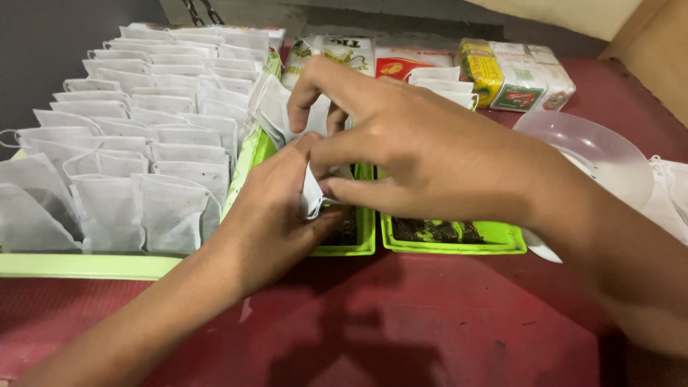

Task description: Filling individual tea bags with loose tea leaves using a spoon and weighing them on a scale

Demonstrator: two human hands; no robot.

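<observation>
My left hand [269, 215] and my right hand [408, 147] meet over a small green tray [358, 240], both pinching one small white filter bag [312, 193]. The left fingers hold its lower part, while the right thumb and fingers grip its top. A second green tray [459, 244] holding dark loose tea lies just right of the first, partly under my right hand. More empty white bags [276, 107] stand behind my hands.
A large pale green tray [86, 265] at the left holds several rows of filled white bags [143, 143]. Packets of tea [512, 72] lie at the back. A clear plastic bowl [595, 150] sits at the right on the red table [401, 322].
</observation>
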